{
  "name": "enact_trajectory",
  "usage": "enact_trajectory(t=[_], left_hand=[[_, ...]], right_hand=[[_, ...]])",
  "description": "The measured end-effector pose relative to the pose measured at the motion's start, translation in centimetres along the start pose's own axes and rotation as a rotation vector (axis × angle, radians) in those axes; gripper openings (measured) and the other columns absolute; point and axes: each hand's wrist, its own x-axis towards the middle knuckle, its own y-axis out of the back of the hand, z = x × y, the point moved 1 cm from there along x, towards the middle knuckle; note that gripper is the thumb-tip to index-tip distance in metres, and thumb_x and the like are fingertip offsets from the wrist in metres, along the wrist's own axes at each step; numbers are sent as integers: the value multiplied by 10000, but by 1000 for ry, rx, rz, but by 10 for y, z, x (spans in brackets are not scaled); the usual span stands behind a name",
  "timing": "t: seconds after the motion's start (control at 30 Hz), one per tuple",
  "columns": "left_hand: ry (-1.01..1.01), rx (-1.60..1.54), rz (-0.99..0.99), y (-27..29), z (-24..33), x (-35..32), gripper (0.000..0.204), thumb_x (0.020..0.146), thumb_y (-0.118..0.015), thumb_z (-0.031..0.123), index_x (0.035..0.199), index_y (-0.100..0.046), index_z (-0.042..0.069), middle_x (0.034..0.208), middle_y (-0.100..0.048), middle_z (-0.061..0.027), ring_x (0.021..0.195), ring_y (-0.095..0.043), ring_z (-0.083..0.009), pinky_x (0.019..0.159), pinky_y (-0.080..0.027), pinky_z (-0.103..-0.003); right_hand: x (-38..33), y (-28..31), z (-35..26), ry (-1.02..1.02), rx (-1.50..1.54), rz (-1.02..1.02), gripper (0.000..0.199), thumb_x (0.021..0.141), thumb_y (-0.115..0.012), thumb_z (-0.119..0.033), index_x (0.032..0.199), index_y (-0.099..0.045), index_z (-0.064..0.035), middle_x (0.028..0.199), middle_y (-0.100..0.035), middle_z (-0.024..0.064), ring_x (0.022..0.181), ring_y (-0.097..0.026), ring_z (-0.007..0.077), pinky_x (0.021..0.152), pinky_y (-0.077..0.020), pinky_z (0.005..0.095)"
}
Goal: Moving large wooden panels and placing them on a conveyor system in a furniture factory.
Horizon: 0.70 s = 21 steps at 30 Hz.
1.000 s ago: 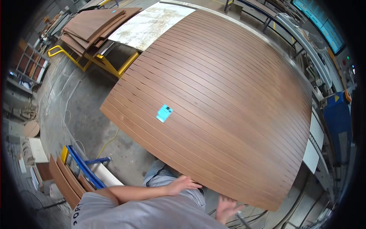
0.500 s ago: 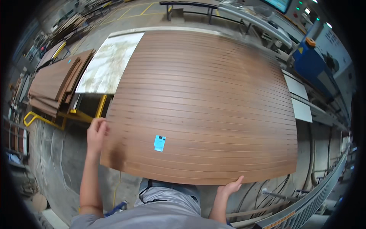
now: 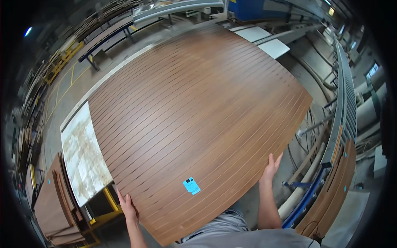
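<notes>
A large brown wood-look panel (image 3: 198, 115) with parallel grooves fills the middle of the view. Near its closest corner lies a blue label (image 3: 191, 185). My left hand (image 3: 128, 206) is at the panel's left edge, its fingers closed against the edge and partly hidden beneath. On the near right edge, my right hand (image 3: 271, 168) grips the panel from the side, thumb at the rim and the other fingers partly hidden below. The panel's far part rests over a stained white board (image 3: 82, 153).
Stacked brown panels (image 3: 53, 202) stand at the left beside a yellow frame (image 3: 111, 199). A roller conveyor (image 3: 339, 111) runs along the right, with more brown panels (image 3: 337, 186) below it. Hoses and cables lie on the floor. A blue machine (image 3: 252, 9) stands beyond.
My view has turned to the right, so the panel appears slanted. My left hand, formerly beside the left edge with curled fingers, is now against that edge. My right hand still holds the near edge.
</notes>
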Motion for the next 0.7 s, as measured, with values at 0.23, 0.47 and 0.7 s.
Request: enact_trajectory(t=[0.23, 0.47, 0.7], left_hand=[[2, 68, -13, -33, 1, -1, 662, 930, -494, 81, 1500, -158, 57, 1502, -281, -132, 1345, -319, -244, 1105, -244, -352], [-4, 70, -28, -92, 11, -5, 660, 937, -478, 85, 1503, -141, 64, 1500, -283, -137, 1342, -322, -245, 1103, -245, -354], [14, 68, -31, -138, 21, -6, 657, 938, -473, 82, 1505, -140, 72, 1504, -277, -131, 1345, -320, -245, 1104, -245, -353]], right_hand=[[30, 11, 1, 49, -88, 60, 687, 930, -516, -64, 1505, -141, -76, 1495, -315, 101, 1308, -382, 236, 1069, -307, 331], [84, 12, -6, 51, -110, 43, 664, 933, -514, -87, 1502, -172, -84, 1489, -330, 90, 1313, -380, 228, 1068, -309, 330], [125, 19, -16, 62, -123, 42, 649, 936, -508, -99, 1500, -187, -87, 1479, -345, 88, 1307, -389, 229, 1062, -319, 328]])
